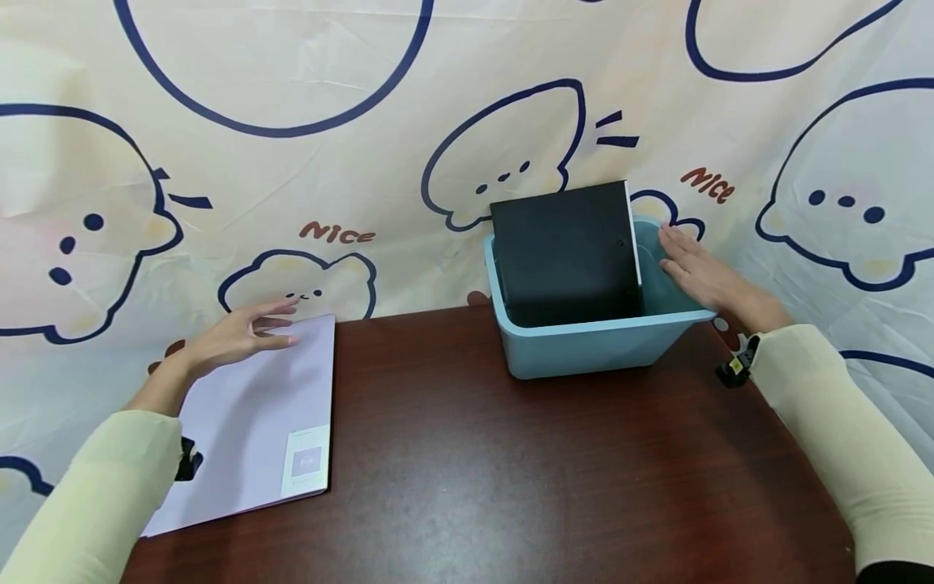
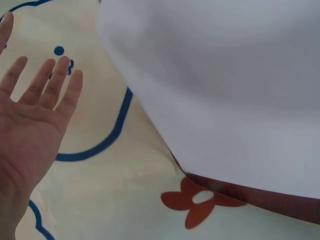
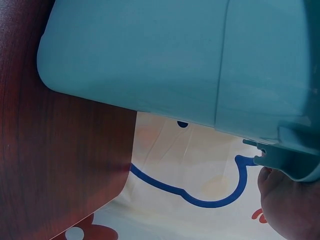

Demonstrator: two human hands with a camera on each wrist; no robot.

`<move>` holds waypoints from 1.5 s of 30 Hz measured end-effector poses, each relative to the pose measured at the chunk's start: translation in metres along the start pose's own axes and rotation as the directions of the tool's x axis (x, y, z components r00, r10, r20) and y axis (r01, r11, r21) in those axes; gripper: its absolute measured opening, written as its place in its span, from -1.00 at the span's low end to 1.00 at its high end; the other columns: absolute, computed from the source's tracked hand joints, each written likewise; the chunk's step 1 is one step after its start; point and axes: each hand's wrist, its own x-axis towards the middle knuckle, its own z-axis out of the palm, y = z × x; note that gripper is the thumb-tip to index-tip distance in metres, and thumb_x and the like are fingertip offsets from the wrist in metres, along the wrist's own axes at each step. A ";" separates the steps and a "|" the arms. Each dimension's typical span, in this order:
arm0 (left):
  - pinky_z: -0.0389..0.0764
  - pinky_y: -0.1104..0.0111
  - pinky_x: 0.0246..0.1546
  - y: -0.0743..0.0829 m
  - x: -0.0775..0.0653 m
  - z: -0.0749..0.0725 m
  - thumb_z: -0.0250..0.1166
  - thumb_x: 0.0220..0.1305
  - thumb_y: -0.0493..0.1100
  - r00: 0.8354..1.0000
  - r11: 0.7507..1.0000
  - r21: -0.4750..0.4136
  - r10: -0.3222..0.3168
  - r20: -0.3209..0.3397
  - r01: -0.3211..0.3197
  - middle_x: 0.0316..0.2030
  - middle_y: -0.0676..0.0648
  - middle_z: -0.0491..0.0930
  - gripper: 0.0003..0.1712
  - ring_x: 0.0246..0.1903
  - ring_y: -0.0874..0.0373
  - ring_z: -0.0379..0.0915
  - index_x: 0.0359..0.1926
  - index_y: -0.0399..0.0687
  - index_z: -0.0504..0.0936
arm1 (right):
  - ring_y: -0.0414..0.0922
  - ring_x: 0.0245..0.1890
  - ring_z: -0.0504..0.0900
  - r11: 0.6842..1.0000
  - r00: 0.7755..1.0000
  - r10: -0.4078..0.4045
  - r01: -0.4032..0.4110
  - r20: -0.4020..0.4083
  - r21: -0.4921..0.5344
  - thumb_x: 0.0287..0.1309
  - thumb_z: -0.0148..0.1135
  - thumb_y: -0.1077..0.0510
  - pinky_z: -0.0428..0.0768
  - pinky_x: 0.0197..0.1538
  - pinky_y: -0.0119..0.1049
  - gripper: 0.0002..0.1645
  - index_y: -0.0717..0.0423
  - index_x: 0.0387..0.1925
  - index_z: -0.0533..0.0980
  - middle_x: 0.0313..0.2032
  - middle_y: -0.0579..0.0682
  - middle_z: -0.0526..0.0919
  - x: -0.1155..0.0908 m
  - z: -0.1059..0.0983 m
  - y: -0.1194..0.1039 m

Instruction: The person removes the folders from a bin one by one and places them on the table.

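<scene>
Left grip point(image 1: 237, 339) hangs loose, holding nothing, above a lilac folder point(image 1: 310, 377) on the desk point(image 1: 452, 454); right grip point(image 1: 706, 274), straight-fingered, rests at the end of a blue bin point(image 1: 584, 349) where a flat black item point(image 1: 565, 255) leans.

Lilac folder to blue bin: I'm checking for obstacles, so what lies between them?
The head view shows only bare brown tabletop between the lilac folder and blue bin.

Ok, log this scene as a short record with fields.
left hand: hovering over a lilac rectangular folder
right hand: at the right end of a light-blue plastic bin
bin contents: flat black rectangular item, tilted, sticking out the top
surface: dark reddish-brown wood-look table
backdrop: cream cartoon-print cloth
</scene>
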 end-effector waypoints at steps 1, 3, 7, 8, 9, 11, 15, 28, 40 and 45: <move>0.47 -0.39 0.24 0.002 0.001 0.001 0.38 0.42 0.16 1.000 1.000 -0.007 0.009 0.000 -0.009 0.50 -0.45 0.29 0.05 0.43 -0.48 0.28 0.69 -0.12 0.07 | 0.30 0.67 -0.35 1.000 1.000 0.001 -0.001 0.001 -0.003 0.71 -0.27 -0.01 -0.20 0.62 0.33 -0.18 0.33 0.66 -0.28 0.68 0.31 -0.34 0.000 0.000 0.000; 0.50 -0.36 0.23 0.004 0.003 0.002 0.39 0.43 0.13 0.999 0.999 -0.005 0.032 -0.004 -0.032 0.49 -0.44 0.31 0.03 0.42 -0.46 0.31 0.69 -0.11 0.08 | 0.30 0.67 -0.35 1.000 1.000 0.004 -0.004 0.007 -0.004 0.71 -0.28 -0.01 -0.21 0.62 0.32 -0.18 0.33 0.66 -0.28 0.68 0.31 -0.35 0.000 0.000 0.000; 0.55 -0.31 0.22 0.008 0.006 0.005 0.40 0.41 0.10 0.997 0.998 0.007 0.069 -0.016 -0.069 0.47 -0.44 0.36 0.00 0.39 -0.43 0.36 0.67 -0.12 0.14 | 0.30 0.67 -0.36 1.000 1.000 0.011 -0.011 0.020 -0.009 0.72 -0.29 -0.01 -0.23 0.63 0.30 -0.18 0.32 0.66 -0.30 0.68 0.30 -0.37 0.000 -0.001 0.000; 0.55 -0.31 0.22 0.009 0.007 0.006 0.40 0.41 0.09 0.997 0.997 0.008 0.078 -0.016 -0.078 0.46 -0.44 0.37 0.00 0.39 -0.43 0.36 0.67 -0.13 0.14 | 0.30 0.67 -0.37 1.000 1.000 0.011 -0.011 0.023 -0.009 0.72 -0.29 -0.01 -0.23 0.63 0.30 -0.18 0.32 0.66 -0.30 0.68 0.30 -0.37 0.000 -0.001 0.000; 0.55 -0.31 0.22 0.011 0.007 0.007 0.41 0.41 0.09 0.996 0.997 0.003 0.082 -0.018 -0.082 0.46 -0.43 0.37 0.00 0.39 -0.42 0.36 0.67 -0.12 0.15 | 0.30 0.67 -0.37 1.000 1.000 0.013 -0.013 0.026 -0.009 0.72 -0.28 -0.01 -0.23 0.63 0.29 -0.18 0.31 0.66 -0.31 0.68 0.30 -0.37 0.000 -0.001 0.000; 0.55 -0.31 0.22 0.014 0.007 0.008 0.41 0.40 0.10 0.996 0.996 -0.008 0.091 -0.018 -0.091 0.46 -0.42 0.39 -0.01 0.39 -0.42 0.36 0.66 -0.11 0.16 | 0.30 0.67 -0.37 1.000 1.000 0.011 -0.010 0.027 -0.012 0.72 -0.29 0.00 -0.23 0.63 0.29 -0.18 0.32 0.66 -0.31 0.68 0.30 -0.38 0.000 -0.001 0.000; 0.54 -0.32 0.22 0.018 0.011 0.011 0.41 0.41 0.06 0.992 0.992 -0.024 0.125 -0.018 -0.125 0.46 -0.42 0.38 -0.03 0.39 -0.44 0.37 0.66 -0.10 0.17 | 0.30 0.67 -0.35 1.000 1.000 0.004 -0.004 0.018 -0.009 0.71 -0.27 0.00 -0.23 0.63 0.30 -0.18 0.33 0.66 -0.29 0.68 0.31 -0.36 0.000 -0.001 0.000; 0.52 -0.27 0.27 0.036 0.022 0.018 0.42 0.42 0.00 0.982 0.978 -0.080 0.191 -0.011 -0.191 0.49 -0.33 0.38 -0.09 0.42 -0.36 0.38 0.66 0.02 0.22 | 0.30 0.67 -0.36 1.000 1.000 0.010 -0.010 0.015 -0.011 0.71 -0.28 -0.01 -0.22 0.62 0.33 -0.18 0.32 0.66 -0.30 0.68 0.29 -0.38 0.001 0.001 0.001; 0.47 -0.26 0.33 0.051 0.035 0.024 0.41 0.43 -0.02 0.971 0.961 -0.146 0.238 -0.006 -0.237 0.47 -0.28 0.44 -0.10 0.44 -0.28 0.38 0.66 0.09 0.22 | 0.28 0.67 -0.36 1.000 1.000 0.016 -0.016 0.002 -0.010 0.71 -0.30 -0.04 -0.20 0.61 0.34 -0.17 0.28 0.67 -0.30 0.68 0.27 -0.36 -0.001 0.001 -0.002; 0.49 -0.23 0.33 0.059 0.042 0.025 0.42 0.42 -0.07 0.962 0.950 -0.155 0.272 -0.019 -0.272 0.45 -0.28 0.45 -0.11 0.44 -0.26 0.39 0.65 0.04 0.24 | 0.29 0.67 -0.36 1.000 1.000 0.024 -0.024 0.014 -0.006 0.71 -0.27 0.01 -0.20 0.61 0.35 -0.18 0.29 0.67 -0.31 0.68 0.28 -0.38 -0.001 0.000 -0.002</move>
